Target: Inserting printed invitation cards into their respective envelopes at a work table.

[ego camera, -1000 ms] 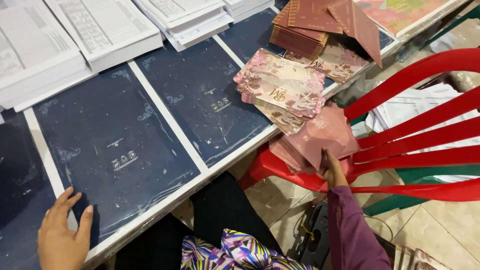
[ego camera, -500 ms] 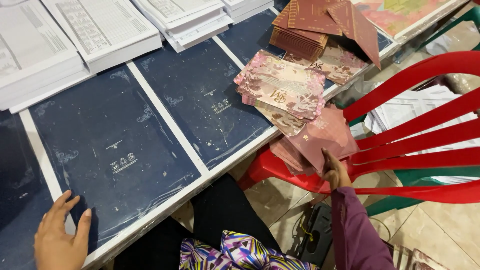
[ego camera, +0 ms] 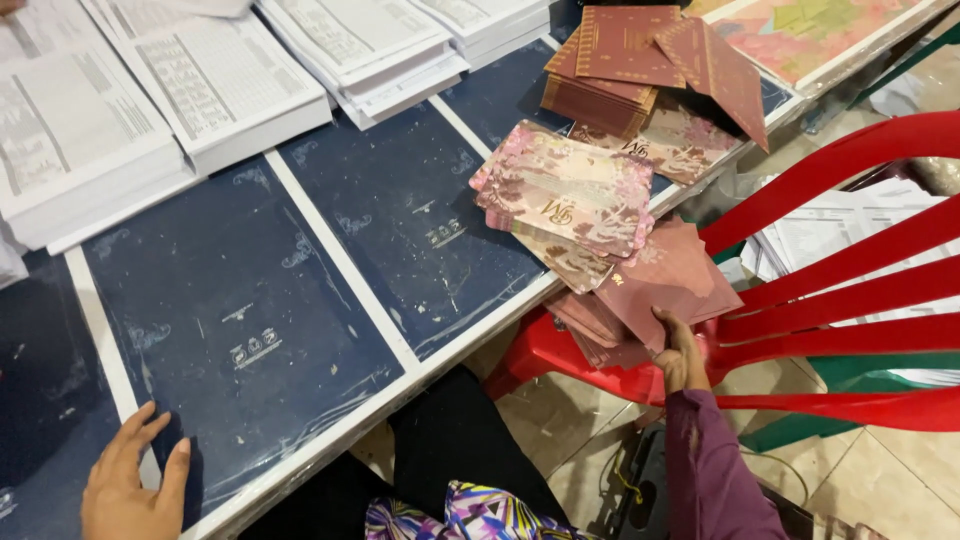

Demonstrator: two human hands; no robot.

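Note:
My right hand grips a small stack of maroon envelopes lifted above more of them lying on the seat of a red plastic chair beside the table. My left hand rests flat, fingers spread, on a dark blue plastic-wrapped sheet at the table's near edge. A pile of pink floral cards lies on the table just above the envelopes.
White printed paper stacks line the far side of the table. Brown patterned cards sit at the top right, next to a coloured map sheet. More white papers lie behind the chair. Tiled floor below.
My right hand has raised the maroon envelopes slightly from the chair seat toward the table edge. My left hand stays on the blue sheet.

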